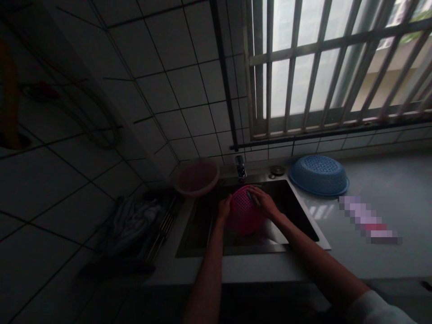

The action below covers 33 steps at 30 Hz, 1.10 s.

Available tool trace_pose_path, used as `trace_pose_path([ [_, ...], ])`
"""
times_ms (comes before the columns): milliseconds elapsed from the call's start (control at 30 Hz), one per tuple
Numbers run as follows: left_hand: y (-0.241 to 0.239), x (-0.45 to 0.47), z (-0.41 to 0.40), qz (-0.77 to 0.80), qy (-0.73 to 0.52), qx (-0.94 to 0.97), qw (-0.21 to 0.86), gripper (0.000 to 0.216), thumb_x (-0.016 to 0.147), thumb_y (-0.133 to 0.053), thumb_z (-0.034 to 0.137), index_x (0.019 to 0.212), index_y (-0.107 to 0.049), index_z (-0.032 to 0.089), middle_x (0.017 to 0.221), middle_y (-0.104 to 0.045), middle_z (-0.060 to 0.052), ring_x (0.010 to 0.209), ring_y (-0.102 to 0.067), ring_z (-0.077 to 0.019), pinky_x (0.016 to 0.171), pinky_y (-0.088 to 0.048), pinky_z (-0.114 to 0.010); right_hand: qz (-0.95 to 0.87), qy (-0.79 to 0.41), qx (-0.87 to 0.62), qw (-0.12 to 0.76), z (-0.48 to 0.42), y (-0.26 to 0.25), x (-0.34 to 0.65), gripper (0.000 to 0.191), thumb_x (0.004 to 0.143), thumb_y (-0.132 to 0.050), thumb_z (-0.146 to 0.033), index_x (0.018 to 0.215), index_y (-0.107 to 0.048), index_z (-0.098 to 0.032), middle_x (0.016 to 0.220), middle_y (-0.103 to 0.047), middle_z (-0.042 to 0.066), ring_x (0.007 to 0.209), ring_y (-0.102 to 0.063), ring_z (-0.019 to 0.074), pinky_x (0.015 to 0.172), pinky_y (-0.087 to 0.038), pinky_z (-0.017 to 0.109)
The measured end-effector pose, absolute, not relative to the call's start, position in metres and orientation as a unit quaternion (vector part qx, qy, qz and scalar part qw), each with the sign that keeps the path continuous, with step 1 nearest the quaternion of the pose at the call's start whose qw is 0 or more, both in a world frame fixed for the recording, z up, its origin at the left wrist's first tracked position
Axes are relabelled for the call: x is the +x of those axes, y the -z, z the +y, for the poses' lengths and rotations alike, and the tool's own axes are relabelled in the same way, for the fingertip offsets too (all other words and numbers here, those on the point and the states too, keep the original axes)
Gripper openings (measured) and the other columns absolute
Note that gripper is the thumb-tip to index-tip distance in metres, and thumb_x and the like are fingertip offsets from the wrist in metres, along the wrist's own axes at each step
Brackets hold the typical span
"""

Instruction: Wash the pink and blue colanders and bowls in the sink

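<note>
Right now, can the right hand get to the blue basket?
Probably yes: the blue basket sits just past the sink's rim, and nothing seems to block the way. But the right hand is busy at the pink basket, so it would likely have to leave that first.

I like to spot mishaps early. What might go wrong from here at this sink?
The pink basket could slip if wet: the left hand grips its side while the right hand is at the opposite side, over the sink.
Lifted or turned carelessly, it may knock the tap just behind.
The basin at the sink's back-left corner seems to overhang the edge, so a nudge might tip it in.
</note>
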<state>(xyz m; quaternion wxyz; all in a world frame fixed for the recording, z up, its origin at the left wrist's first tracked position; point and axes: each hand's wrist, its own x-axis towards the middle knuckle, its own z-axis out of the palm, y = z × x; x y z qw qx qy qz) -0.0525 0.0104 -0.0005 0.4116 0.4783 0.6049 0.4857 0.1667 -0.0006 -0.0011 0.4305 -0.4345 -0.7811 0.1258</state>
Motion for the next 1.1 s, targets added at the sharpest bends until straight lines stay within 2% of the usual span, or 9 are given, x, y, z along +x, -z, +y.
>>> trace_pose_path([
  [100, 0.002, -0.054, 0.012, 0.607, -0.489, 0.473, 0.411, 0.07, 0.065, -0.063, 0.087, 0.06, -0.063, 0.017, 0.056, -0.054, 0.002, 0.06, -0.047, -0.0143, 0.059, -0.035, -0.029, -0.815, -0.108, -0.399, 0.407, -0.006, 0.002, 0.157, 0.042, 0.105, -0.048, -0.022, 0.144, -0.064, -0.026, 0.15, -0.06, 0.011, 0.144, -0.052, 0.0279, 0.12, -0.043, 0.055],
  [167, 0.0, -0.054, 0.013, 0.613, -0.483, 0.474, 0.407, 0.067, 0.067, -0.063, 0.084, 0.06, -0.064, 0.017, 0.058, -0.057, 0.0, 0.061, -0.049, -0.0153, 0.06, -0.036, -0.029, -0.868, -0.083, -0.321, 0.37, -0.018, -0.002, 0.139, 0.038, 0.103, -0.054, -0.02, 0.138, -0.068, -0.027, 0.149, -0.062, 0.009, 0.146, -0.049, 0.0282, 0.123, -0.038, 0.056],
  [267, -0.004, -0.054, 0.011, 0.613, -0.474, 0.485, 0.406, 0.062, 0.072, -0.062, 0.079, 0.063, -0.068, 0.017, 0.063, -0.064, -0.003, 0.066, -0.055, -0.018, 0.064, -0.04, -0.03, -0.905, -0.073, -0.253, 0.335, -0.027, -0.008, 0.127, 0.034, 0.1, -0.061, -0.02, 0.131, -0.072, -0.029, 0.144, -0.066, 0.007, 0.142, -0.052, 0.0269, 0.124, -0.038, 0.053],
  [433, -0.004, -0.053, 0.009, 0.627, -0.458, 0.482, 0.406, 0.064, 0.074, -0.062, 0.079, 0.061, -0.067, 0.016, 0.059, -0.06, -0.002, 0.064, -0.054, -0.018, 0.061, -0.039, -0.03, -0.804, -0.114, -0.415, 0.41, -0.008, -0.002, 0.159, 0.041, 0.104, -0.05, -0.022, 0.143, -0.065, -0.024, 0.15, -0.06, 0.012, 0.141, -0.055, 0.0277, 0.117, -0.047, 0.051],
  [500, -0.003, -0.054, 0.009, 0.624, -0.468, 0.478, 0.405, 0.065, 0.074, -0.063, 0.079, 0.063, -0.068, 0.015, 0.06, -0.062, -0.002, 0.064, -0.055, -0.0179, 0.061, -0.04, -0.03, -0.8, -0.109, -0.428, 0.406, -0.007, 0.0, 0.16, 0.043, 0.104, -0.048, -0.021, 0.144, -0.064, -0.022, 0.151, -0.059, 0.014, 0.142, -0.054, 0.0282, 0.117, -0.047, 0.052],
  [600, -0.001, -0.056, 0.011, 0.617, -0.483, 0.475, 0.401, 0.063, 0.075, -0.063, 0.078, 0.069, -0.071, 0.015, 0.065, -0.067, -0.004, 0.067, -0.058, -0.0193, 0.065, -0.044, -0.031, -0.877, -0.067, -0.322, 0.352, -0.02, -0.001, 0.138, 0.041, 0.101, -0.055, -0.017, 0.14, -0.066, -0.025, 0.151, -0.06, 0.008, 0.148, -0.047, 0.0273, 0.125, -0.037, 0.054],
  [700, 0.0, -0.057, 0.013, 0.623, -0.48, 0.473, 0.398, 0.063, 0.075, -0.062, 0.078, 0.068, -0.072, 0.016, 0.067, -0.069, -0.006, 0.071, -0.061, -0.0212, 0.068, -0.046, -0.032, -0.92, -0.045, -0.237, 0.31, -0.029, -0.004, 0.125, 0.038, 0.097, -0.062, -0.016, 0.132, -0.07, -0.027, 0.148, -0.063, 0.004, 0.146, -0.048, 0.0241, 0.126, -0.037, 0.048],
  [933, 0.004, -0.058, 0.01, 0.612, -0.493, 0.449, 0.426, 0.073, 0.067, -0.063, 0.086, 0.072, -0.072, 0.014, 0.071, -0.069, -0.006, 0.069, -0.059, -0.0195, 0.065, -0.043, -0.031, -0.767, -0.12, -0.457, 0.433, -0.001, 0.009, 0.164, 0.043, 0.105, -0.044, -0.021, 0.143, -0.064, -0.024, 0.148, -0.062, 0.013, 0.136, -0.06, 0.0262, 0.113, -0.052, 0.05],
  [1100, 0.0, -0.056, 0.012, 0.61, -0.482, 0.466, 0.423, 0.069, 0.068, -0.064, 0.083, 0.069, -0.073, 0.014, 0.07, -0.07, -0.008, 0.072, -0.062, -0.0218, 0.069, -0.046, -0.033, -0.888, -0.068, -0.287, 0.353, -0.022, 0.002, 0.128, 0.039, 0.1, -0.055, -0.017, 0.135, -0.069, -0.028, 0.145, -0.065, 0.007, 0.146, -0.049, 0.0253, 0.125, -0.035, 0.056],
])
